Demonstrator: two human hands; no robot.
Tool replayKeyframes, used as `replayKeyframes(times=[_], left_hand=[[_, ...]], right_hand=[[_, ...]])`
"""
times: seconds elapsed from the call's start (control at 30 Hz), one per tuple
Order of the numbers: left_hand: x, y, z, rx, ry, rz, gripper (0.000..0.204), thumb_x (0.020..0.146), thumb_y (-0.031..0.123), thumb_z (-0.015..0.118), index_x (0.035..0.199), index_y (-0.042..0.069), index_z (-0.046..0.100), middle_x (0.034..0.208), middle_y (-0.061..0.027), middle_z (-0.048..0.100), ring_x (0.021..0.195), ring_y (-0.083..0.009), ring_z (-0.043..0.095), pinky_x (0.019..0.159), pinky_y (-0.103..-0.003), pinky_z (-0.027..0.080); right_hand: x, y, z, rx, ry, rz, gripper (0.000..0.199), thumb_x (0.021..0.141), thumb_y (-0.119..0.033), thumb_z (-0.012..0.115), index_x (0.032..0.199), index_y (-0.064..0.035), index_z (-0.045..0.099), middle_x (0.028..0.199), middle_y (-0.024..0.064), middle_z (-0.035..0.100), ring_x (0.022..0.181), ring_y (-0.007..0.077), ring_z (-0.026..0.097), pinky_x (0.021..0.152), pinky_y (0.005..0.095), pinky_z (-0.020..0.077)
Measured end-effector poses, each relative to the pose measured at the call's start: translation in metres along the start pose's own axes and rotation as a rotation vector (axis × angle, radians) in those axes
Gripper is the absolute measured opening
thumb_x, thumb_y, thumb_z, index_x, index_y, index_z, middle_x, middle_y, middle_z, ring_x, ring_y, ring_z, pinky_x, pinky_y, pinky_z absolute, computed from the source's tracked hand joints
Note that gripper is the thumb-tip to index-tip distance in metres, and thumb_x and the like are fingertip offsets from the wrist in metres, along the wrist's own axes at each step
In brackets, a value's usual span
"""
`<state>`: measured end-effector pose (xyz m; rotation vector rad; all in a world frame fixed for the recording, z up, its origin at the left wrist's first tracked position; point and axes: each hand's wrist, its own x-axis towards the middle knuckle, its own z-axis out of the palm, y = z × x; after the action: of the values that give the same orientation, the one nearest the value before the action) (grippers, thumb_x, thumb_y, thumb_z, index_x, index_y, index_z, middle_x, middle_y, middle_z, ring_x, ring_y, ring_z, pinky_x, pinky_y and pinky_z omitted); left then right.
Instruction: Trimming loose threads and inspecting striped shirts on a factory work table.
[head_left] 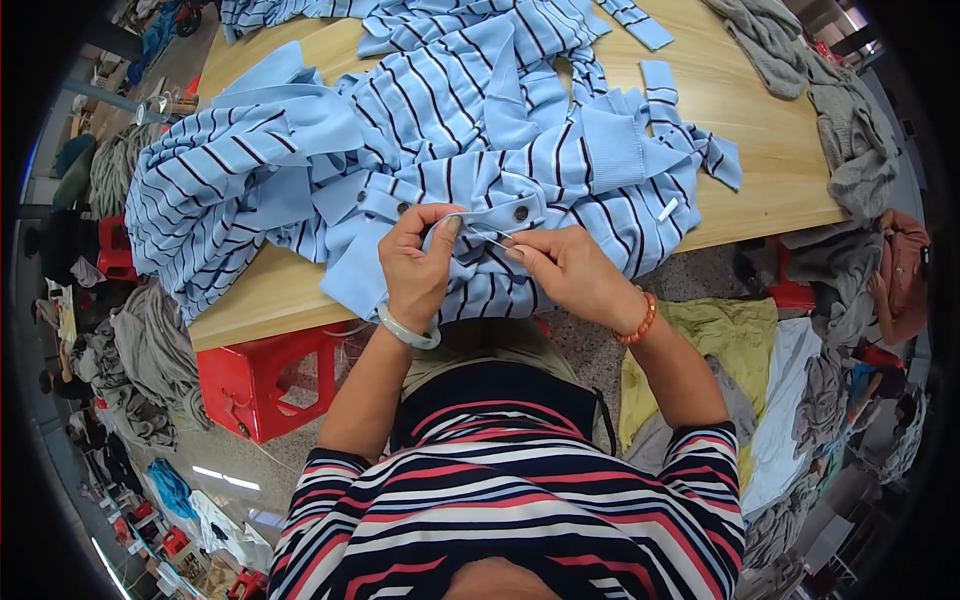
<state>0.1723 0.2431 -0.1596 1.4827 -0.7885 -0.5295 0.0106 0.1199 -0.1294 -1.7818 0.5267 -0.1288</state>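
A light blue knitted cardigan with dark and white stripes lies bunched on the table in front of me. My left hand pinches the edge of its plain blue button band between thumb and fingers. Dark buttons sit along that band, close to my fingertips. In a pinch from the right, my right hand holds a thin, shiny metal tool, its tip against the band near my left thumb. The tool's exact kind is too small to make out. Part of the band is hidden under my left fingers.
The striped knitwear covers much of the wooden table. Grey knitted garments hang over its right edge. A red plastic stool stands below the table at the left. Yellow cloth and more garments lie in heaps on the right.
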Motion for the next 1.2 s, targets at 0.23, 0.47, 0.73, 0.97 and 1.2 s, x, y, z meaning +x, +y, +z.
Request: replayKeyframes(times=[0.23, 0.47, 0.73, 0.97, 1.2], left_hand=[[0.007, -0.004, -0.009, -0.529, -0.088, -0.353, 0.011, 0.090, 0.007, 0.066, 0.098, -0.001, 0.065, 0.088, -0.0020, 0.066, 0.076, -0.0047, 0.057, 0.070, -0.019, 0.046], [0.010, 0.000, -0.010, -0.649, -0.148, -0.435, 0.011, 0.091, 0.008, 0.064, 0.098, 0.000, 0.063, 0.089, -0.0033, 0.067, 0.078, -0.0058, 0.060, 0.074, -0.019, 0.047], [0.009, 0.002, -0.004, -0.690, -0.109, -0.324, 0.010, 0.092, 0.009, 0.064, 0.098, 0.001, 0.060, 0.100, -0.0074, 0.066, 0.086, -0.0091, 0.060, 0.080, -0.023, 0.047], [0.001, 0.004, -0.001, 0.252, -0.044, 0.491, 0.017, 0.083, -0.009, 0.059, 0.097, 0.000, 0.055, 0.100, -0.0136, 0.064, 0.085, -0.0228, 0.062, 0.075, -0.032, 0.050], [-0.007, 0.006, -0.005, 0.539, -0.037, 0.885, 0.036, 0.072, -0.012, 0.064, 0.105, 0.000, 0.056, 0.104, -0.0157, 0.062, 0.088, -0.0340, 0.061, 0.074, -0.039, 0.050]], right_hand=[[-0.002, -0.006, 0.000, -0.345, 0.176, -0.276, 0.015, 0.092, -0.017, 0.058, 0.098, -0.0040, 0.062, 0.069, 0.0179, 0.060, 0.067, 0.0385, 0.060, 0.058, 0.0441, 0.0464], [-0.003, 0.006, 0.010, -0.405, 0.320, -0.451, 0.018, 0.091, -0.006, 0.058, 0.104, 0.0041, 0.064, 0.083, 0.0158, 0.067, 0.067, 0.0268, 0.062, 0.061, 0.0296, 0.0481], [-0.003, 0.007, 0.010, -0.027, 0.147, -0.273, 0.022, 0.094, -0.009, 0.058, 0.111, 0.0021, 0.064, 0.077, 0.0096, 0.064, 0.063, 0.0154, 0.058, 0.059, 0.0278, 0.0464], [-0.012, -0.024, -0.002, -0.594, 0.162, -0.266, 0.020, 0.090, -0.009, 0.060, 0.108, -0.0005, 0.062, 0.083, 0.0176, 0.065, 0.072, 0.0371, 0.062, 0.059, 0.0408, 0.0483], [-0.026, -0.020, 0.021, -0.521, 0.297, -0.206, 0.023, 0.089, -0.007, 0.061, 0.112, -0.0014, 0.060, 0.081, 0.0165, 0.063, 0.070, 0.0352, 0.062, 0.057, 0.0411, 0.0477]])
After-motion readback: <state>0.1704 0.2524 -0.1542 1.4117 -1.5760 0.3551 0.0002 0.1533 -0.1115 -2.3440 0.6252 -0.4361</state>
